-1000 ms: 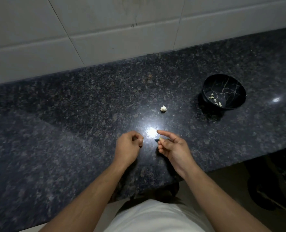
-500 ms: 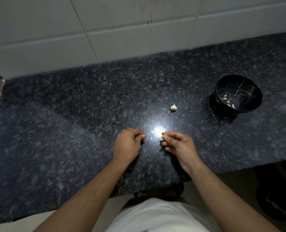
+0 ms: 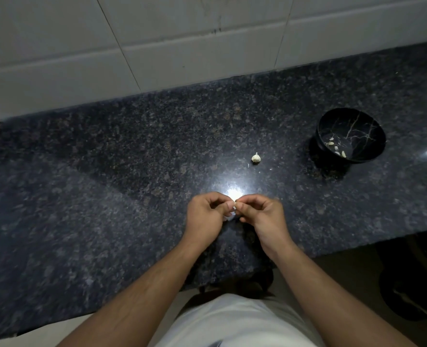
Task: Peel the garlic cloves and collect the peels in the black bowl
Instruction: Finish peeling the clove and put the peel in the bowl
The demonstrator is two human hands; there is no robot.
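Note:
My left hand [image 3: 204, 216] and my right hand [image 3: 262, 215] meet over the front middle of the dark granite counter [image 3: 107, 171]. Between their fingertips they pinch a small pale garlic clove [image 3: 233, 213], mostly hidden by the fingers. A second piece of garlic [image 3: 256, 157], still in its skin, lies on the counter beyond the hands. The black bowl [image 3: 351, 135] with gold veining stands at the right and holds several pale peel bits.
A white tiled wall [image 3: 182, 46] runs behind the counter. The counter's front edge drops off at the right, with dark floor and a dark object below [image 3: 412, 296]. A tiny pale scrap [image 3: 248, 165] lies near the loose garlic.
My two hands, a short gap apart before, have come together and now both pinch the clove. The view has shifted slightly, so the bowl and garlic appear further right.

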